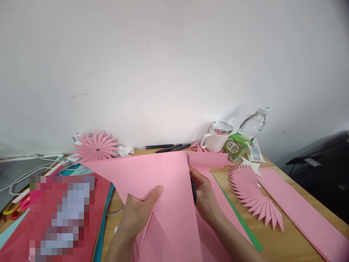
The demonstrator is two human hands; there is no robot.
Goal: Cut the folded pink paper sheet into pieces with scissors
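Note:
A large sheet of pink paper is raised over the table. Its near left part is gripped by my left hand, thumb on top and fingers hidden underneath. My right hand is closed round the black handle of a pair of scissors at the sheet's right edge. The scissor blades stand at the far end of a cut, mostly hidden by the paper. Right of the blades, a pink strip hangs partly apart from the sheet. More pink paper lies beneath, with a green edge showing.
To the right lie a pleated pink fan and long pink strips. At the back stand a white mug, a green box and a water bottle. Left are a pink paper rosette and a red folder. Markers lie by the wall.

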